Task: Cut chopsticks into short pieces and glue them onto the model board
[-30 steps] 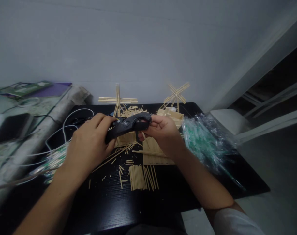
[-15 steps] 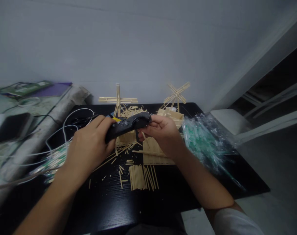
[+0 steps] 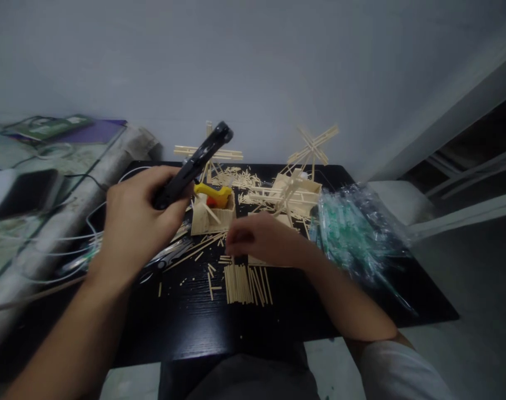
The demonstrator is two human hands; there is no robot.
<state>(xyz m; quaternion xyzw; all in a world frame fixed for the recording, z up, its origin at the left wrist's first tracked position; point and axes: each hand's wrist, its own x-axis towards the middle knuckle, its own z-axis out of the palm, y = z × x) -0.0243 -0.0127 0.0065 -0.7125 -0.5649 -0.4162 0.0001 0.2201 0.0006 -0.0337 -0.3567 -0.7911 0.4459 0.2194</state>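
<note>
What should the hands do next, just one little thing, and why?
I'd probably lower the right hand to the row of short sticks, because its curled fingers are close to the row's far end. The left hand holds the black tool up, away from that row. I can't tell whether the right fingers hold anything.

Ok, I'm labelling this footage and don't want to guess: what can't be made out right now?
All in the head view:
Part of the black tool: hidden by the left hand.
Whether the right hand holds anything: its curled fingers hide that.
Middle of the left stick cross: behind the tool.
Contents of the plastic packaging: blurred.
Right sleeve: cut off by the bottom edge.
</note>
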